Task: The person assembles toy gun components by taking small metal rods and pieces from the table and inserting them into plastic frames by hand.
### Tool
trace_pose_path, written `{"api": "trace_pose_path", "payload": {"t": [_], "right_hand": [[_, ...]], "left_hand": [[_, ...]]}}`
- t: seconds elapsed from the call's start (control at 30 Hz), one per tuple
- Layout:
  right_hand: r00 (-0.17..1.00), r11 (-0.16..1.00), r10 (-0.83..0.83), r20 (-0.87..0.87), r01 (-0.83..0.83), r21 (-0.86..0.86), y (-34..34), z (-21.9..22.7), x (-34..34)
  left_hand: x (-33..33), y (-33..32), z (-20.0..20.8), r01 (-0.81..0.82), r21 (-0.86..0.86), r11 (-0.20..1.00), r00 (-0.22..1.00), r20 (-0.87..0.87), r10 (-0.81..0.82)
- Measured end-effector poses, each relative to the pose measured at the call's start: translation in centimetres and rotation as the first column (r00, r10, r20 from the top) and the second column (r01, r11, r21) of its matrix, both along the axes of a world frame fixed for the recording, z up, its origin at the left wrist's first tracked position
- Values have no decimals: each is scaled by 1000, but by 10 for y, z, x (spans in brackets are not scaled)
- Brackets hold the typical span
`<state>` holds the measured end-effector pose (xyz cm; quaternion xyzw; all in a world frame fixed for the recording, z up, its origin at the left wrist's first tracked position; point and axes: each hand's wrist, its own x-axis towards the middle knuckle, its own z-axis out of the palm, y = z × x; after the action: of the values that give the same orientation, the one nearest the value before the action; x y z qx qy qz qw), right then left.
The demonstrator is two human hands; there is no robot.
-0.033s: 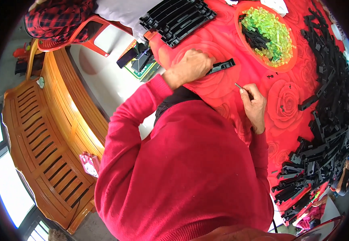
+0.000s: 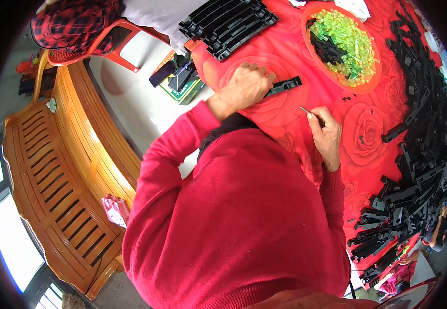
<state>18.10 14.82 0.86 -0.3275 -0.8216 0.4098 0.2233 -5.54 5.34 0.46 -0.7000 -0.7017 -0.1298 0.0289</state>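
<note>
My left hand [image 2: 248, 85] is closed over one end of a black plastic strip [image 2: 284, 86], whose open channelled end points right, low over the red cloth. Its fingertips are hidden behind the knuckles. To the right, my right hand [image 2: 327, 135] pinches a thin dark rod [image 2: 305, 110] between thumb and finger, its tip toward the strip but apart from it. Just beyond my left hand lies a row of long black plastic strips [image 2: 228, 26] set side by side.
An orange bowl [image 2: 358, 90] holds yellow-green translucent pieces [image 2: 344, 41] and small black parts [image 2: 326, 50]. A big heap of black plastic parts [image 2: 419, 129] covers the right side. A wooden bench [image 2: 53, 170] and a red chair [image 2: 87, 54] stand left. Another person's plaid clothing [image 2: 74, 26] shows far left.
My left hand and the black strip in it have shifted very slightly. The right hand and the rod stay almost in place.
</note>
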Motion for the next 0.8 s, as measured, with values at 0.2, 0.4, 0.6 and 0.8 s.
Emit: {"api": "trace_pose_path", "payload": {"t": [0.2, 0.4, 0.6, 0.8], "right_hand": [[979, 926, 196, 55, -203, 319, 20, 21, -35], [926, 788, 285, 249, -374, 490, 29, 30, -70], [845, 712, 367, 390, -525, 466, 31, 25, -86], [787, 724, 434, 438, -594, 350, 36, 27, -96]], "left_hand": [[26, -42, -9, -144, 235, 961, 984, 137, 114], [34, -49, -23, -180, 244, 953, 983, 79, 165], [37, -45, -27, -235, 174, 956, 969, 116, 218], [42, -44, -27, -291, 141, 946, 942, 213, 258]]}}
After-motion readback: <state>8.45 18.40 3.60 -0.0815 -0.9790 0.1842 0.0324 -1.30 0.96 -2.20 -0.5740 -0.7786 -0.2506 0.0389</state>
